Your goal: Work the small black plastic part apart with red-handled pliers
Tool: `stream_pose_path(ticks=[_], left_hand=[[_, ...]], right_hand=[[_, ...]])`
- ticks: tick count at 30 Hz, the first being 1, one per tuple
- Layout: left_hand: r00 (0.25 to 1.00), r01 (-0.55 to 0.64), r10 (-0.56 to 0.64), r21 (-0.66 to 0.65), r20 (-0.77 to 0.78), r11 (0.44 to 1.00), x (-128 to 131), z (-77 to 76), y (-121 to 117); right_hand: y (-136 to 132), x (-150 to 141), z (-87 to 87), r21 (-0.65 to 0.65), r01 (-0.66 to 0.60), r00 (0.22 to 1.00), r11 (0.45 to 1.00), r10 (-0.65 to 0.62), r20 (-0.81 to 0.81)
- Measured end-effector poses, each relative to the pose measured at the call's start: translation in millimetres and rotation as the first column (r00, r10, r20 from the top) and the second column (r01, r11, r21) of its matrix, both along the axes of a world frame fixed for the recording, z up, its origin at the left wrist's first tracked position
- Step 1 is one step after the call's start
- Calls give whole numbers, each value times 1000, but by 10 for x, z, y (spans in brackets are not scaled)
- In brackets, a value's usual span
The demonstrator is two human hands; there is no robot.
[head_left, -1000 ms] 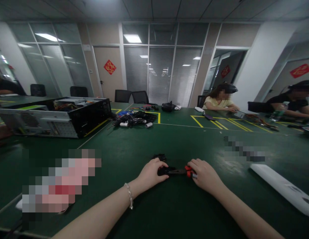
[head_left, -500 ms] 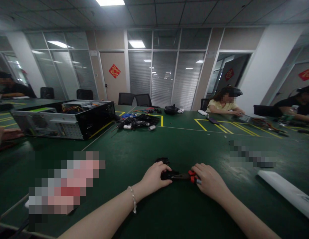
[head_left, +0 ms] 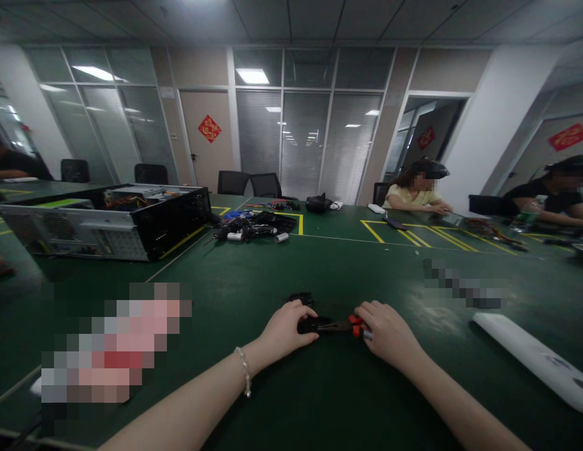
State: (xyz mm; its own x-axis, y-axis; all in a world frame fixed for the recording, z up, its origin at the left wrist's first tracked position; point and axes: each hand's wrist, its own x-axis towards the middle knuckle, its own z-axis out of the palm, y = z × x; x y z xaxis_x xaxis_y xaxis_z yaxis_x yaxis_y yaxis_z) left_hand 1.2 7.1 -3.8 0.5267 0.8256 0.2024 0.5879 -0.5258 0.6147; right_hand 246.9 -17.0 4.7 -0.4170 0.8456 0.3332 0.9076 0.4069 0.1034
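Observation:
On the green table (head_left: 329, 401), my left hand (head_left: 286, 327) is closed around a small black object (head_left: 310, 324). My right hand (head_left: 389, 332) grips the red handles of a pair of pliers (head_left: 344, 326). The pliers' dark jaws reach left to the black object between my hands. A second small black part (head_left: 301, 297) lies on the table just beyond my left hand. A beaded bracelet (head_left: 245, 371) circles my left wrist.
An open computer case (head_left: 108, 220) lies at the left. A heap of tools and parts (head_left: 251, 228) sits behind it. A white flat object (head_left: 536, 361) lies at the right. Other people sit at the far right and far left of the table.
My hands stay on the black object and the pliers. Only the camera view has tilted up and back down slightly.

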Motion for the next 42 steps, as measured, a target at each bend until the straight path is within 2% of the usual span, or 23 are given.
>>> stream_pose_path(ticks=[6, 11, 18, 25, 33, 42], left_hand=[[1000, -7, 7, -15, -28, 1000, 2, 67, -28], [999, -5, 2, -61, -51, 998, -8, 120, -53], [999, 11, -14, -56, -45, 998, -10, 101, -36], [999, -1, -2, -64, -44, 998, -14, 133, -62], [999, 4, -6, -46, -39, 999, -4, 96, -39], [1000, 1, -3, -56, -31, 998, -6, 87, -41]], right_hand=[[-11, -7, 5, -38, -2, 1000, 999, 2, -22], [-15, -22, 41, -19, -7, 1000, 1000, 7, -22], [-14, -19, 32, -65, 16, 1000, 998, -17, -17], [-12, -21, 51, -15, -1, 1000, 1000, 1, 3], [-20, -19, 35, -63, 13, 1000, 998, -14, -15], [-34, -32, 74, -25, -5, 1000, 1000, 4, -19]])
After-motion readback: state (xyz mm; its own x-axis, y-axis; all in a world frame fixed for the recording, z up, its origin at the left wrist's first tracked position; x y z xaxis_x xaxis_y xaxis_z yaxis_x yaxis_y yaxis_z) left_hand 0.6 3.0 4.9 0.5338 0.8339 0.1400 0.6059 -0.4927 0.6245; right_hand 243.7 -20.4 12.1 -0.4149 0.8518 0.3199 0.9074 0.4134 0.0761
